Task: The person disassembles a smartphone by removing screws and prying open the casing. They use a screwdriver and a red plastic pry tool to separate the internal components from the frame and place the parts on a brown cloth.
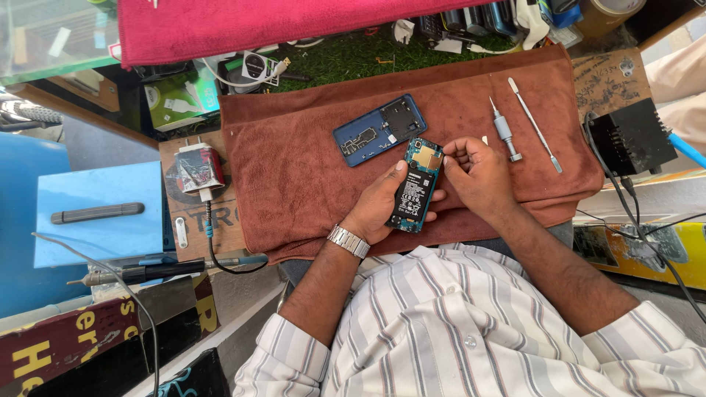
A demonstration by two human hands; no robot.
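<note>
A brown terry towel [309, 176] covered the cluttered tabletop [198, 220]; the left hand [382, 202] clasped an opened teal phone [415, 185], the right hand [474, 173] pinched together at its top edge.

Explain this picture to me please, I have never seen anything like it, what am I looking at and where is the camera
The camera sits on a person's head and looks straight down, so you see their striped shirt at the bottom and both bare arms reaching out. The left hand, with a metal watch at the wrist, holds an opened phone with its battery and circuit parts showing. The right hand touches the phone's top end with its fingertips. Under them lies a brown towel. On it rest the phone's blue back cover, a small screwdriver and a thin metal prying tool. Beside the towel sit a plug-in charger and a black box with cables.
</note>
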